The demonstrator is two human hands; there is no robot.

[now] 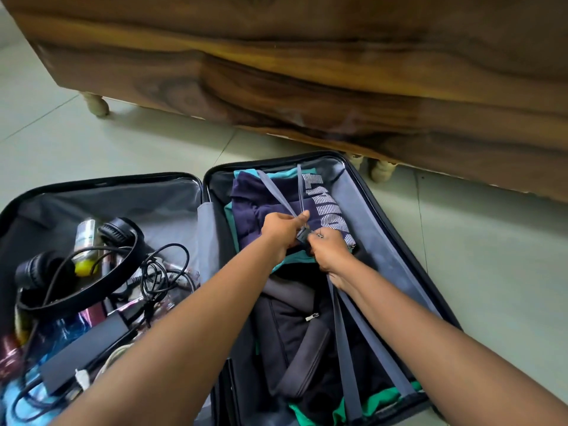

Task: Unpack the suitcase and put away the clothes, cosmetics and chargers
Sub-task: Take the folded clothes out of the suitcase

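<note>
1. An open suitcase (pixel 362 192) is seen lying flat on a pale tiled floor (pixel 153 139), both halves exposed; a wooden furniture panel (pixel 276 72) on short turned legs stands beyond it, past the hands.
2. The left hand (pixel 281 230) is held over the right-hand half of the suitcase, its fingers curled round the upper grey straps (pixel 276 195) just above a dark buckle (pixel 303 235); the thumb is extended along the strap.
3. The right hand (pixel 330 252) is placed just beside the left hand, touching the buckle from the other side; its fingers are curled round the lower grey straps (pixel 344 348), which run back towards the person beneath the right forearm.
4. Whether the buckle is latched or parted cannot be told; it is mostly covered by the two hands.
5. Folded clothes (pixel 264 198) are noted directly beneath both hands: a navy garment with striped white lettering on top, teal fabric under it. Nearer the person, under the forearms, a dark grey bag (pixel 289 327) and green fabric are seen.
6. To the left of the left arm, the other half is seen to hold black headphones (pixel 120 238), a spray bottle (pixel 84 238), tangled black cables (pixel 163 272) and a dark flat charger block (pixel 83 348).
7. Further small items, blue and pink, are seen at the near left edge; they are too blurred to be identified.
</note>
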